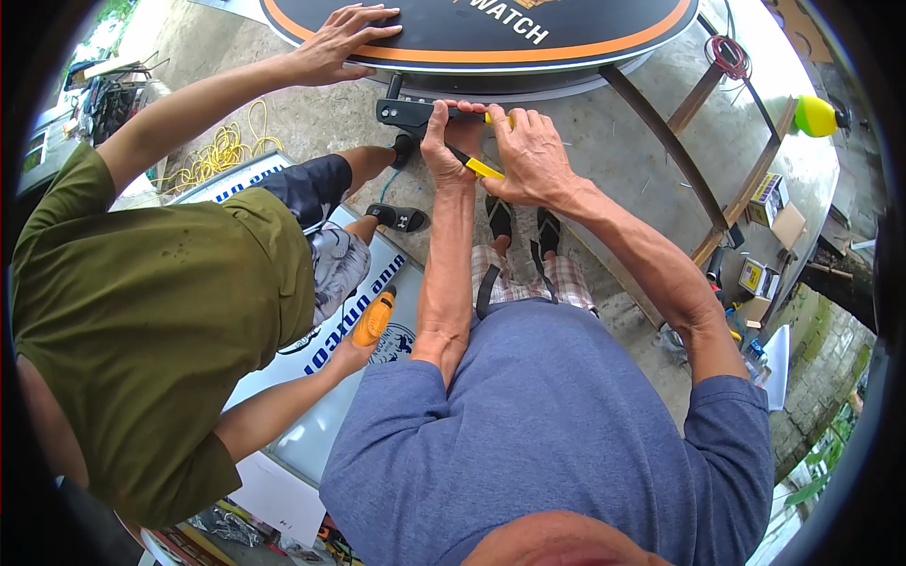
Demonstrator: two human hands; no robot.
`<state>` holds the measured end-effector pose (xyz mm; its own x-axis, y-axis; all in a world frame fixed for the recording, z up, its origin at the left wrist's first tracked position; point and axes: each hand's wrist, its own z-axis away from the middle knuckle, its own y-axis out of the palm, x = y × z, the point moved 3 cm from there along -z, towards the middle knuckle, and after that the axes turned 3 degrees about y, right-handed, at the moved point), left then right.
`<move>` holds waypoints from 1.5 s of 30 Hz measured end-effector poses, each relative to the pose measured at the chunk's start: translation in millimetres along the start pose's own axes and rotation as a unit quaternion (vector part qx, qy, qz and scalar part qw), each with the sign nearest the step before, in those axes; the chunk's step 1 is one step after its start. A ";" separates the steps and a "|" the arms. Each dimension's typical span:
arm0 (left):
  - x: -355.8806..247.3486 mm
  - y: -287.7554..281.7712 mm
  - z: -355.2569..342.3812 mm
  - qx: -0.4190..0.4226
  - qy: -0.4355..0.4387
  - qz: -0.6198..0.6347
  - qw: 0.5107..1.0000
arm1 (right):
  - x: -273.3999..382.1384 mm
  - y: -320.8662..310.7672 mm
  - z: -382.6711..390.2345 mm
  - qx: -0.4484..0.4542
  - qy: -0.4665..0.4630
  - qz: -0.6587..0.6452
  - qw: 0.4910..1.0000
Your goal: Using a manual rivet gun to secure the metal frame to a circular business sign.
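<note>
A hand riveter (404,114) with a black body and yellow grips is held in front of me, its nose end up against the rim of a round sign (491,57). My left hand (445,151) is closed around the riveter between its black head and handles. Around the yellow handle ends, my right hand (533,156) is wrapped. The sign is black with an orange band and pale lettering. Whether a rivet sits in the tool's nose is too small to tell.
At my left stands a co-worker in an olive shirt (160,274), one hand (349,42) on the sign, the other gripping an orange power tool (375,318). A white lettered panel (274,382) lies behind them. Curved metal strips (665,141), a yellow-green ball-shaped object (815,116) and small boxes (766,200) occupy the right.
</note>
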<state>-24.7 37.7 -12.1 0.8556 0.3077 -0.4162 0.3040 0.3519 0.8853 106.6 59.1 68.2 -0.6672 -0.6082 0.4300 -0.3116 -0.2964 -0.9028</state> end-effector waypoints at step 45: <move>91.5 39.5 121.8 -0.067 -0.176 -0.360 0.914 | -46.4 19.4 181.5 -0.050 0.178 -0.303 0.935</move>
<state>116.6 -28.0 10.1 0.5423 -0.3414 -0.7677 0.8077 0.4634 0.3645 254.3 -52.1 32.3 -0.5248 -0.0616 0.8490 -0.7551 -0.4268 -0.4977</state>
